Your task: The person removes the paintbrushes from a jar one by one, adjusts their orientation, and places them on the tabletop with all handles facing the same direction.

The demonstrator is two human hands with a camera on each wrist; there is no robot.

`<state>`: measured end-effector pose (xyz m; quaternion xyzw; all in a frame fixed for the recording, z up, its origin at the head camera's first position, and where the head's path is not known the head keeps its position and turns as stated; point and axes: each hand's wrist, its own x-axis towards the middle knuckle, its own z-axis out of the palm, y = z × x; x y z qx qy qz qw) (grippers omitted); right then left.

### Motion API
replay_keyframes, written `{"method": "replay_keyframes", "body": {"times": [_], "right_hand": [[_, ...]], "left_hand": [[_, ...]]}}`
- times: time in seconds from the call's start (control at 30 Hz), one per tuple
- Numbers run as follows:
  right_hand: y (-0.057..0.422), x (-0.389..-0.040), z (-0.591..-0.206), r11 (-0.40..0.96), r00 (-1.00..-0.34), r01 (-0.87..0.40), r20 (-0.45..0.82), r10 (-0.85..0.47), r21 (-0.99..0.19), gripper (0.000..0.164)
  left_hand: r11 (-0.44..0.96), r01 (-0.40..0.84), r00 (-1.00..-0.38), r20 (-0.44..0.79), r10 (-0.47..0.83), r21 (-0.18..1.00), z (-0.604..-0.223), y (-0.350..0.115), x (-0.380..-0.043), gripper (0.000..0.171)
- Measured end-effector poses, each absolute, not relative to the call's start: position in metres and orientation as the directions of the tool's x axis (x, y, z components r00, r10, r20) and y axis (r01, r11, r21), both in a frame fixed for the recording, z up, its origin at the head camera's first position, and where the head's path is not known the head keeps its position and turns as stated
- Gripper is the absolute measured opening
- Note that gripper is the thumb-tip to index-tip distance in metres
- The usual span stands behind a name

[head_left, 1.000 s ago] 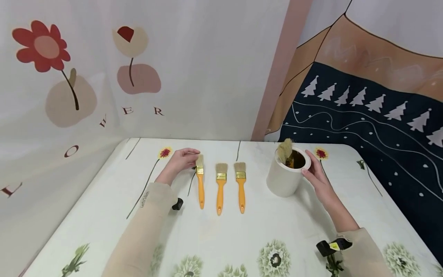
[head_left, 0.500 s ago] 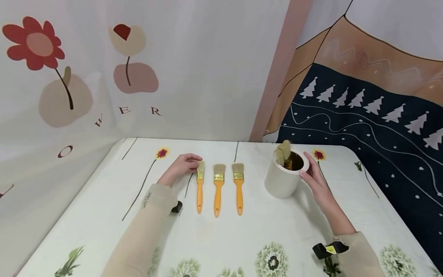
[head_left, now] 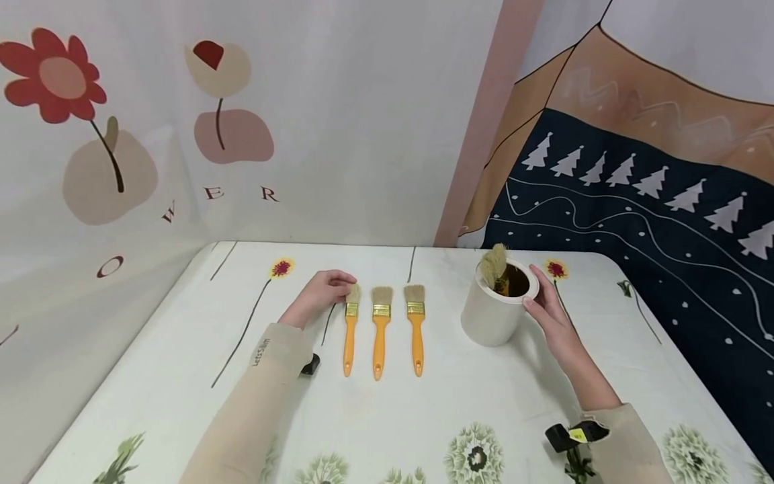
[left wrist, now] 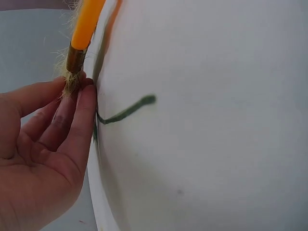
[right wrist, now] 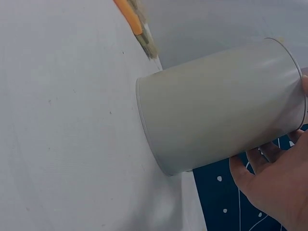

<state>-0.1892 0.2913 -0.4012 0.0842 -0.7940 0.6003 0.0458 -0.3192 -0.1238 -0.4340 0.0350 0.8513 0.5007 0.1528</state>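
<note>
Three paintbrushes with orange handles lie side by side on the table, bristles pointing away from me. My left hand (head_left: 322, 296) pinches the bristle tip of the leftmost paintbrush (head_left: 349, 343); the left wrist view shows thumb and fingertips meeting at its bristles (left wrist: 72, 82). To its right are the middle paintbrush (head_left: 379, 336) and the right paintbrush (head_left: 417, 333). My right hand (head_left: 553, 312) holds the white cylindrical container (head_left: 491, 316) by its right side near the rim, thumb in front. Inside stands another paintbrush (head_left: 494, 263), bristles up, its lower part hidden.
The table (head_left: 363, 430) wears a white cloth printed with flowers. Behind it hangs a pale curtain (head_left: 363, 134) with flower prints and letters, and at the right a dark blue cloth (head_left: 635, 215) with printed trees. Each wrist carries a small black device.
The leftmost paintbrush has slid a little toward me with my left hand, its bristles now level with the other two. My right hand stays on the container. The head view has shifted slightly.
</note>
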Motion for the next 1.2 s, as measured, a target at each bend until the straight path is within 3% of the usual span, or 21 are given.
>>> {"method": "replay_keyframes", "body": {"times": [1.2], "right_hand": [[0.289,-0.188,-0.400,0.282,-0.984,-0.175,0.161,-0.073,-0.943,0.064]], "left_hand": [[0.439,0.052,-0.971,-0.057,0.232,0.897,-0.418,-0.127,-0.316,0.030]]}}
